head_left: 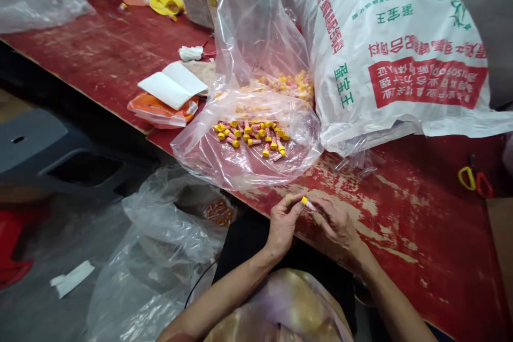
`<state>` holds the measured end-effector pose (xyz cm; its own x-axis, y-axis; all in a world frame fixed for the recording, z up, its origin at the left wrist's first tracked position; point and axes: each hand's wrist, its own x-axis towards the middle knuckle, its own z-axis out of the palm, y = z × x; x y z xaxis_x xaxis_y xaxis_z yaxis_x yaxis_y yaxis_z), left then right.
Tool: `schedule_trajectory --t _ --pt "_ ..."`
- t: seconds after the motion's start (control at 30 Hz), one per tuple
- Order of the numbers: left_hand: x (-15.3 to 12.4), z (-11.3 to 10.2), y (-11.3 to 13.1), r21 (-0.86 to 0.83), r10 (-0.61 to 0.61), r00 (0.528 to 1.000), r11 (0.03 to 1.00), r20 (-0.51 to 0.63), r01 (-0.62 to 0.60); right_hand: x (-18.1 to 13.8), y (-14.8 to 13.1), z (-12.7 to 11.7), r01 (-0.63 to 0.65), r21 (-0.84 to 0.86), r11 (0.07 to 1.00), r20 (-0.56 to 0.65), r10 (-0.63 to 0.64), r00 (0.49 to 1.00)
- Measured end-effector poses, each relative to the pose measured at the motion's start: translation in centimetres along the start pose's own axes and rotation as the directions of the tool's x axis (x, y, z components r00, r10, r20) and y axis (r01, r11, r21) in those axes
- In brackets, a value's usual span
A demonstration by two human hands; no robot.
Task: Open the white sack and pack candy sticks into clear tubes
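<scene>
Both my hands meet at the near edge of the worn red table [420, 214]. My left hand [282, 224] pinches the yellow cap of a small pink tube [308, 203], and my right hand [339, 222] closes round the tube's other end. Just beyond them lies a clear plastic bag [224, 155] with several yellow-capped pink tubes [252, 136] spread on it. More of the same tubes [288, 83] fill the back of the bag.
A big white printed sack [393, 48] lies at the right. Scissors with yellow and red handles [475, 180] lie far right. A white paper on an orange packet [170, 91] lies left. Plastic bags [160, 246] and a grey stool [36, 144] are on the floor.
</scene>
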<state>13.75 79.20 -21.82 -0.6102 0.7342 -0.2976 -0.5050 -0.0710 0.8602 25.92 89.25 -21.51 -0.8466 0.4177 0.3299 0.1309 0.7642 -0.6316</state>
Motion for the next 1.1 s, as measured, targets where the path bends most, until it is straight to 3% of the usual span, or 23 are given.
schedule_trajectory --t 0.17,0.37,0.43,0.5,0.57,0.6,0.63,0.7,0.77,0.8,0.9,1.0,1.1 --pt "-1.2 -0.9 -0.3 0.255 0.118 0.990 0.958 0.079 -0.134 -0.2 -0.8 1.2 -0.084 0.016 0.996 -0.035 0.085 0.996" --pt "-1.6 -1.7 -0.4 0.377 0.159 0.968 0.899 0.192 -0.223 -0.1 -1.3 1.4 -0.252 0.228 0.940 -0.033 0.266 0.963" --pt "-1.6 -1.8 -0.6 0.407 0.164 0.962 0.881 0.218 -0.242 -0.4 -1.4 1.8 -0.366 0.360 0.858 0.000 0.392 0.920" --pt "-1.6 -1.7 -0.7 0.424 0.180 0.954 0.865 0.238 -0.269 -0.9 -1.4 2.4 -0.468 0.514 0.719 0.063 0.512 0.857" --pt "-1.5 -1.4 -0.8 0.435 0.186 0.951 0.856 0.246 -0.280 -1.2 -1.4 2.5 -0.525 0.619 0.584 0.128 0.585 0.801" --pt "-1.4 -1.2 -0.8 0.437 0.179 0.950 0.855 0.256 -0.279 -1.3 -1.3 2.3 -0.544 0.624 0.561 0.151 0.597 0.788" --pt "-1.2 -1.1 -0.9 0.437 0.168 0.946 0.855 0.276 -0.279 -1.3 -1.2 1.8 -0.553 0.591 0.587 0.161 0.587 0.794" --pt "-0.6 -1.0 -0.9 0.426 0.161 0.934 0.856 0.319 -0.293 -1.1 -0.7 0.0 -0.532 0.404 0.744 0.173 0.509 0.843" --pt "0.0 -1.1 -0.9 0.413 0.189 0.933 0.856 0.307 -0.310 -0.9 0.0 -2.3 -0.434 0.053 0.899 0.208 0.415 0.886" --pt "0.3 -1.2 -0.9 0.416 0.206 0.940 0.856 0.271 -0.307 -0.8 0.5 -3.4 -0.370 -0.151 0.917 0.236 0.397 0.887" --pt "0.7 -2.1 -1.0 0.448 0.212 0.965 0.855 0.157 -0.261 -0.8 1.7 -5.3 -0.189 -0.619 0.762 0.333 0.473 0.816" --pt "0.3 -3.0 -1.2 0.449 0.206 0.968 0.858 0.144 -0.250 -0.9 2.3 -4.8 -0.047 -0.736 0.675 0.441 0.531 0.724" --pt "-0.1 -3.1 -1.4 0.472 0.235 0.958 0.834 0.162 -0.285 -0.9 2.3 -3.5 0.036 -0.767 0.640 0.486 0.543 0.685"
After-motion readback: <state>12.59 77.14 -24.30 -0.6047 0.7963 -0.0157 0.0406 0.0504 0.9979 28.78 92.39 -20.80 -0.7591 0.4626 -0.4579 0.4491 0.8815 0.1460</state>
